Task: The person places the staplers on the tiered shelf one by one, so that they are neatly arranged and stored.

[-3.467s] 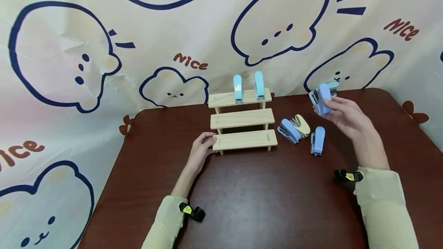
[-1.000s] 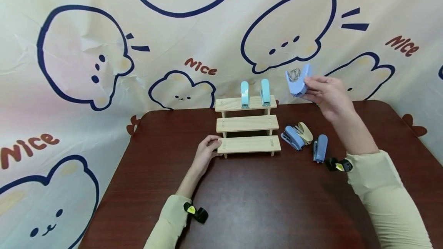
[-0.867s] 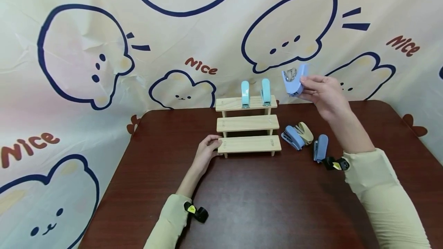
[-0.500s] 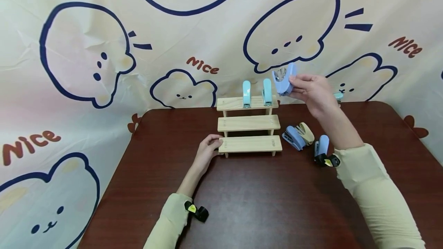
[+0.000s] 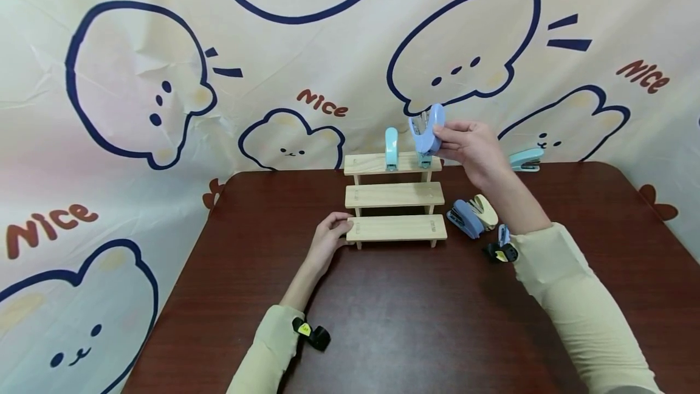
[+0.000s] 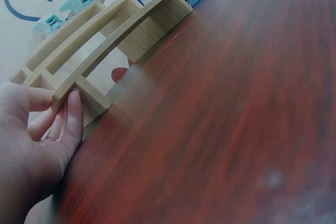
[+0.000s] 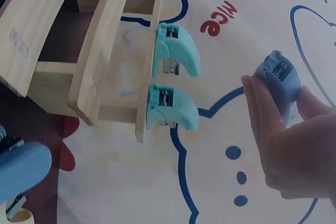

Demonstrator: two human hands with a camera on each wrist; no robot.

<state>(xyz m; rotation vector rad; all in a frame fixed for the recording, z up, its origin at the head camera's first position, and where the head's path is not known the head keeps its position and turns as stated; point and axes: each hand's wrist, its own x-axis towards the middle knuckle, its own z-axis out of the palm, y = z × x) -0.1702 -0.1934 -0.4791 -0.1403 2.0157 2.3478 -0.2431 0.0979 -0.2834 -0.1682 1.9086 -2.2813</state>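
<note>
A light-blue stapler (image 5: 429,138), its arms spread, is held up near a pale three-tier wooden rack (image 5: 396,228).

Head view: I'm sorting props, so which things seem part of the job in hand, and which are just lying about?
Probably the job:
held blue stapler
wooden rack
two shelved turquoise staplers
loose staplers

Probably incidental:
printed backdrop
wrist cameras

The pale green sleeves (image 5: 574,303) carry black wrist cameras (image 5: 317,337) with small yellow labels (image 5: 304,328).
</note>
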